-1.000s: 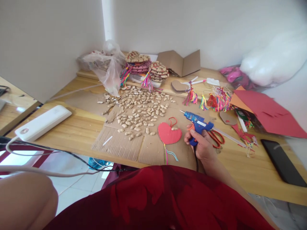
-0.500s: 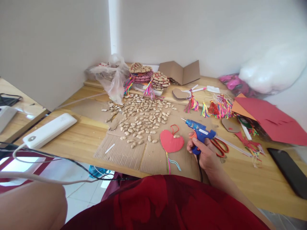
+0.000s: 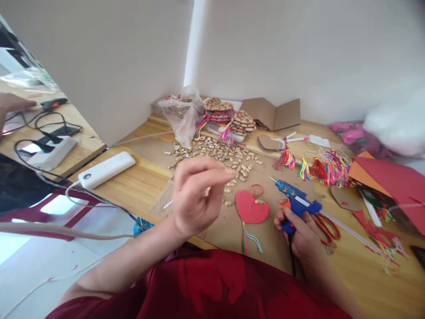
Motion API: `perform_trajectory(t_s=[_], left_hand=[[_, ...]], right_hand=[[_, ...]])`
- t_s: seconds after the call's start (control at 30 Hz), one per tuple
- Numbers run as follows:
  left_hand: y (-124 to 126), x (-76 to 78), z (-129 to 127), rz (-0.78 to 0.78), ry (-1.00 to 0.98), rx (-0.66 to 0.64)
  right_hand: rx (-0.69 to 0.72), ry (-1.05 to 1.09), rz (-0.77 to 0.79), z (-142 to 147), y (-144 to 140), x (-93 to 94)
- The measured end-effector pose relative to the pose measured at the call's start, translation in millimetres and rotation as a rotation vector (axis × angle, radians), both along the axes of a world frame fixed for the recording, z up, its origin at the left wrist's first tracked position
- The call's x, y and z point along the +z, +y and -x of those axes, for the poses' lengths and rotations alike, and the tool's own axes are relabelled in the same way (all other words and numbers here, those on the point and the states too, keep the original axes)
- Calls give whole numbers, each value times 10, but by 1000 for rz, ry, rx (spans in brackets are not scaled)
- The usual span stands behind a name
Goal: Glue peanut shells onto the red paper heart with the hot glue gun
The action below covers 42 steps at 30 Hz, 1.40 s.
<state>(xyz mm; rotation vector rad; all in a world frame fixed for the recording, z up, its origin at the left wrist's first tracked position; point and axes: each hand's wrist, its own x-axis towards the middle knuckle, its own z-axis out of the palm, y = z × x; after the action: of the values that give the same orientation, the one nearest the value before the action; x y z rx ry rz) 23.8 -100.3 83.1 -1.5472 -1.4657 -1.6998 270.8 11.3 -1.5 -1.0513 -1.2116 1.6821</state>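
My right hand (image 3: 300, 228) grips the handle of a blue hot glue gun (image 3: 296, 199), whose nozzle points up-left over the cardboard mat (image 3: 219, 221). Just left of the gun lies a red paper heart (image 3: 250, 209) with a red loop, coloured tassel threads and one peanut (image 3: 260, 201) on its upper right. My left hand (image 3: 195, 197) hovers blurred above the mat, fingers loosely curled, with nothing visible in it. Behind it spreads a scatter of peanuts in shells (image 3: 221, 155).
Orange-handled scissors (image 3: 327, 227) lie right of the gun. Coloured tassels (image 3: 327, 170), red paper sheets (image 3: 395, 184) and cardboard hearts (image 3: 267, 142) fill the right and back. Finished peanut hearts (image 3: 229, 117) and a plastic bag (image 3: 181, 113) sit by the wall. A white power bank (image 3: 106, 169) with cable lies left.
My left hand has risen into view over the mat in front of the peanuts. The view has swung left and up. My right hand still holds the glue gun in the same place.
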Motion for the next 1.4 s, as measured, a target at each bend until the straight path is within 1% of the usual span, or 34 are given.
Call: perform_trajectory(t_s=[0.07, 0.1, 0.13, 0.17, 0.2, 0.23, 0.3, 0.37, 0.4, 0.5, 0.57, 0.67, 0.73, 0.83, 0.9, 1.03, 1.1, 1.23, 1.33, 1.4], left_hand=[[93, -37, 76, -55, 33, -29], [156, -36, 154, -68, 61, -47], [225, -21, 263, -55, 88, -77], [299, 5, 398, -72, 95, -55], [377, 39, 552, -86, 51, -32], [455, 76, 715, -107, -38, -16], [610, 130, 1014, -199, -278, 5], [743, 133, 1212, -226, -430, 14], [795, 111, 1261, -201, -482, 12], [887, -37, 1263, -65, -556, 23], [899, -167, 1227, 11, -551, 81], [876, -317, 1238, 170, -474, 189], [851, -358, 1281, 313, -406, 250], [812, -348, 1334, 513, -324, 340], [786, -322, 1351, 677, -282, 366], [728, -263, 1382, 1082, -157, 301], [704, -234, 1396, 1224, -90, 293], [699, -211, 1395, 1400, 47, 335], [733, -230, 1357, 1457, 103, 336], [764, -249, 1321, 1465, 116, 320]], right_hand=[[2, 3, 9, 0, 7, 1], [2, 7, 14, 3, 6, 6], [1, 10, 17, 6, 3, 12], [-3, 12, 16, 9, -2, 16], [-4, 12, 16, 12, -6, 18], [-6, 13, 13, 13, -8, 15], [-7, 18, 7, 9, -9, 0], [-8, 24, 6, 0, -6, -21], [-11, 24, 9, -5, -4, -30], [-29, 20, 25, -15, -2, -41], [-39, 20, 41, -15, -2, -39], [-44, 9, 60, -18, -3, -28], [-55, -6, 74, -24, -5, -19], [-79, -23, 102, -39, -6, -6], [-80, -32, 108, -44, -4, 2], [-80, -49, 129, -31, 0, 27], [-88, -55, 141, -21, -1, 45], [-75, -86, 152, -17, -16, 82], [-53, -99, 159, -26, -24, 98], [-46, -104, 165, -33, -22, 99]])
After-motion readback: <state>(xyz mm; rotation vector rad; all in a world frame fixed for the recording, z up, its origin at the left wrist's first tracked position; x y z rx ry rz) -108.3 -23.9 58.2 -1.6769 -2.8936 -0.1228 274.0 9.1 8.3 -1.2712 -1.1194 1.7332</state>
